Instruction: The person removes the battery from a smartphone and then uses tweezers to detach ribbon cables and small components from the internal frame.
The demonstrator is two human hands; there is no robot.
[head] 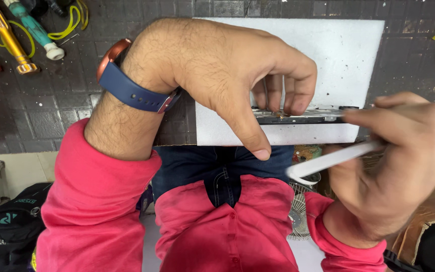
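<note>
My left hand (227,70) grips a thin dark flat device (303,117), held on edge over a white sheet (343,50) on the dark tiled bench. Its fingers curl over the top and the thumb presses from below. A blue-strapped watch (127,83) sits on that wrist. My right hand (399,161) holds a slim white tool (333,158) like a pen, its tip hidden by the fingers near the device's right end. Both sleeves are pink.
Screwdrivers with yellow and teal handles (21,30) and yellow cord lie at the bench's far left. A black backpack (6,226) rests on the floor at left. A small fan (298,211) and a brown bag (429,221) are at lower right.
</note>
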